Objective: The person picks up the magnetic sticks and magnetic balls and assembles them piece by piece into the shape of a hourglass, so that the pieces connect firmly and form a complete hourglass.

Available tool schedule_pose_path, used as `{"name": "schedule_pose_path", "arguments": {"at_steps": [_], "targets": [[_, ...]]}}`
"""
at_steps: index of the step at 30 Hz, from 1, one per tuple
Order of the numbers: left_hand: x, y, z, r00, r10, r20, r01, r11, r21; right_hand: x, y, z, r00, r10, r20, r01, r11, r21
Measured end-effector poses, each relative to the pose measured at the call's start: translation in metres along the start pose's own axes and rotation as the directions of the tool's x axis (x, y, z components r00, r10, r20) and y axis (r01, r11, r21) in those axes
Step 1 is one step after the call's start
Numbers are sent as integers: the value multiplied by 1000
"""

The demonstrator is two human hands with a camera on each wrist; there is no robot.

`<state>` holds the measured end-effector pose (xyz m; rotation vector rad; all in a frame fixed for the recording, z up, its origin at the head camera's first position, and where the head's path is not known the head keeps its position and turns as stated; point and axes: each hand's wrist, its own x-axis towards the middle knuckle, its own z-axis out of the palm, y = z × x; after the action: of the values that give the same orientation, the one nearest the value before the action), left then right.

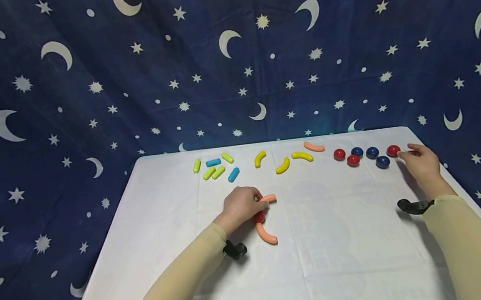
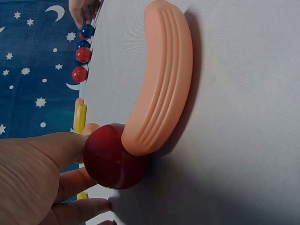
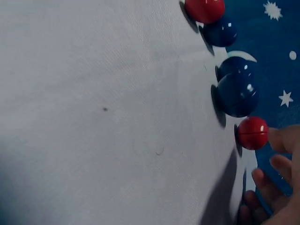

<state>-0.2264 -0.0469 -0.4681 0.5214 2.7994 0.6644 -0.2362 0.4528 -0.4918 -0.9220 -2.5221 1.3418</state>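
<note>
My left hand, left of the table's middle, grips a red ball between thumb and fingers. One peach curved stick meets the ball and runs toward the near side in the head view. A second peach curved stick extends from the ball's far side, partly covered by the fingers. At the far right, my right hand has its fingers loosely spread, a fingertip right at the side of another red ball. Blue balls lie beside that one.
Two more red balls stand left of the blue ones. Along the back lie a peach curved stick, three yellow curved sticks, and several short green and blue sticks. A starry dark cloth surrounds the white table.
</note>
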Motion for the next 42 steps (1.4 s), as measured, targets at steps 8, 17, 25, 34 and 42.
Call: {"name": "schedule_pose_path", "arguments": {"at_steps": [8,17,25,34,42], "targets": [[0,2,1,1000,-15,28,15,1000,-18,7,4,-2,998,25,61,-19,995,-102],[1,5,-1,999,-19,37,19,1000,-1,10,2,-3,997,31,66,-17,979,-203],[3,7,-1,999,-15,38,14,1000,23,7,1,-4,998,50,49,-39,976,-213],[2,7,-1,999,-26,38,25,999,29,5,1,-3,996,77,40,-71,989,-133],[0,4,-1,999,-26,30,26,999,21,2,-12,5,993,97,-62,-86,983,162]]}}
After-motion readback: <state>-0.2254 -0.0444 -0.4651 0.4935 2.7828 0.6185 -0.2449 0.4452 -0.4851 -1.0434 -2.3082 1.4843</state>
